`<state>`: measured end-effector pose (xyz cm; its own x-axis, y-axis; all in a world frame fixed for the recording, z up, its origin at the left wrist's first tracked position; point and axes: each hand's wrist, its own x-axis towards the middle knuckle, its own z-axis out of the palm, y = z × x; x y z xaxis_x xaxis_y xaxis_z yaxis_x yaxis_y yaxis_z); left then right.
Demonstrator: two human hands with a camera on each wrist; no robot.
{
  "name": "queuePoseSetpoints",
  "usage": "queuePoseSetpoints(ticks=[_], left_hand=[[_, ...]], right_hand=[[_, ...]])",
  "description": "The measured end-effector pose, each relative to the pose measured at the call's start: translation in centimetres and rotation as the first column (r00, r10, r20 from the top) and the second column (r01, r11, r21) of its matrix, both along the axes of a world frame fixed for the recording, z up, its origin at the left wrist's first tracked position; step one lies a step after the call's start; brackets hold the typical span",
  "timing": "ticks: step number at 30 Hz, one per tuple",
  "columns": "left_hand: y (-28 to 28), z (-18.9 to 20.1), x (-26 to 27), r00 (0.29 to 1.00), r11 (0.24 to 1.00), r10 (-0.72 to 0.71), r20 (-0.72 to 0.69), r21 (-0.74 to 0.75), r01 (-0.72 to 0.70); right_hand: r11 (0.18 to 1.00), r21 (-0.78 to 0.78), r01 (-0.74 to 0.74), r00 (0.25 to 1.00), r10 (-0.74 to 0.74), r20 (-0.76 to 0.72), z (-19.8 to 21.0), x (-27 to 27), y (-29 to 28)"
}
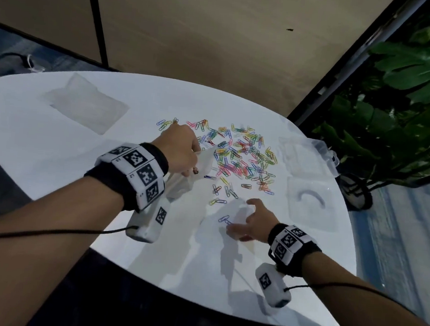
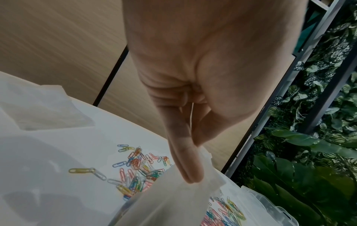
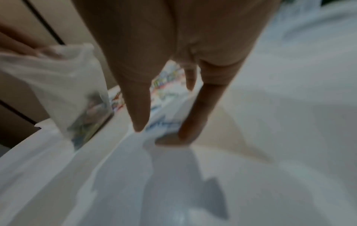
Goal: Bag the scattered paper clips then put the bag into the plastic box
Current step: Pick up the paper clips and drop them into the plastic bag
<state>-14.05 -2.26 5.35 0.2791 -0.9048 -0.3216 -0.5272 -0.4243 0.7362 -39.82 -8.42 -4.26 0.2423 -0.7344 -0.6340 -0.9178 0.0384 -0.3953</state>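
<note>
A: Head cam first. Why's the left hand [image 1: 181, 151] up like that?

B: I read it as keeping the mouth of the thin clear plastic bag [image 1: 195, 173] lifted and facing the heap of multicoloured wire paper clips [image 1: 243, 154], so they can be swept in. Fingers curl round the bag's top edge. The right hand [image 1: 251, 223] sits low near a lone blue clip [image 1: 223, 218], fingers spread and relaxed, nothing in it.

A: Where's the box?

B: The clear plastic box with latches [image 1: 309, 156] sits at the far right rim of the round white table [image 1: 55, 150], just beside the heap. Its flat clear lid [image 1: 311, 204] lies nearer me, I think. A stack of clear flat bags [image 1: 84, 103] lies far left, well apart.

A: Room to move?

B: Bare tabletop btwn both hands and the near edge; the box is close to the rim, so I'd say go gently there.

A: Left wrist cam?

B: Thumb and fingers [image 2: 185, 160] pinch the bag's edge [image 2: 173, 198], which hangs slack below. Clips [image 2: 135, 172] are spread behind it, and the box corner [image 2: 270, 204] shows bottom right, by the green leafy plants [image 2: 309, 152].

A: Right wrist cam?

B: Blurred. Fingers [image 3: 137, 99] point down, apart, tips at or just over the table [image 3: 251, 168], I can't tell which. No clip held. The bag [image 3: 73, 85] hangs to the left w/ a few clips in its bottom, so bagging looks barely begun.
</note>
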Motion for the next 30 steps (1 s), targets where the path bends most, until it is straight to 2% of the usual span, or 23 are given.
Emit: queuePoseSetpoints(ticks=[2, 5, 7, 11, 13, 15, 18, 20, 24, 28, 30], left_hand=[[0.3, 0.1, 0.3, 1.000, 1.000, 0.015, -0.003, -0.002, -0.015], [0.6, 0.0, 1.1, 0.999, 0.999, 0.039, 0.003, -0.011, -0.039], [0.7, -0.2, 1.7, 0.999, 0.999, 0.052, 0.012, -0.014, -0.052], [1.0, -0.6, 2.6, 0.998, 0.998, 0.059, 0.022, 0.002, -0.059], [1.3, -0.7, 3.0, 0.998, 0.998, 0.060, 0.023, 0.003, -0.060], [1.4, -0.7, 3.0, 0.998, 0.999, 0.051, 0.025, 0.000, -0.051], [1.6, -0.8, 3.5, 0.999, 0.999, 0.044, 0.029, 0.009, -0.044], [1.6, -0.8, 3.5, 0.999, 0.999, 0.041, 0.026, 0.013, -0.041], [1.5, -0.6, 3.1, 1.000, 1.000, 0.021, 0.014, 0.002, -0.021], [1.2, -0.4, 2.3, 1.000, 1.000, -0.003, 0.021, -0.006, 0.003], [1.1, -0.4, 1.8, 1.000, 1.000, -0.013, 0.020, 0.004, 0.013]], right_hand=[[0.997, -0.080, -0.018, 0.999, 0.016, -0.028, -1.2, 0.8, 1.0], [0.990, -0.110, 0.088, 0.988, -0.073, 0.138, -1.4, 4.1, 0.3], [0.980, -0.146, 0.139, 0.976, -0.110, 0.189, -2.0, 6.3, -1.3], [0.944, -0.262, 0.201, 0.972, -0.159, 0.172, -2.6, 9.3, -5.1], [0.936, -0.325, 0.134, 0.990, -0.111, 0.086, -2.3, 9.7, -6.9], [0.924, -0.380, -0.029, 0.999, 0.011, -0.048, -2.2, 9.2, -8.3], [0.870, -0.379, -0.317, 0.942, 0.239, -0.237, -3.1, 9.5, -8.6], [0.812, -0.371, -0.450, 0.886, 0.357, -0.295, -3.6, 10.0, -7.8], [0.695, -0.476, -0.538, 0.843, 0.433, -0.320, -3.4, 11.0, -6.3], [0.644, -0.480, -0.595, 0.802, 0.437, -0.408, -3.0, 11.5, -6.4], [0.650, -0.478, -0.591, 0.803, 0.420, -0.422, -2.8, 11.2, -6.7]])
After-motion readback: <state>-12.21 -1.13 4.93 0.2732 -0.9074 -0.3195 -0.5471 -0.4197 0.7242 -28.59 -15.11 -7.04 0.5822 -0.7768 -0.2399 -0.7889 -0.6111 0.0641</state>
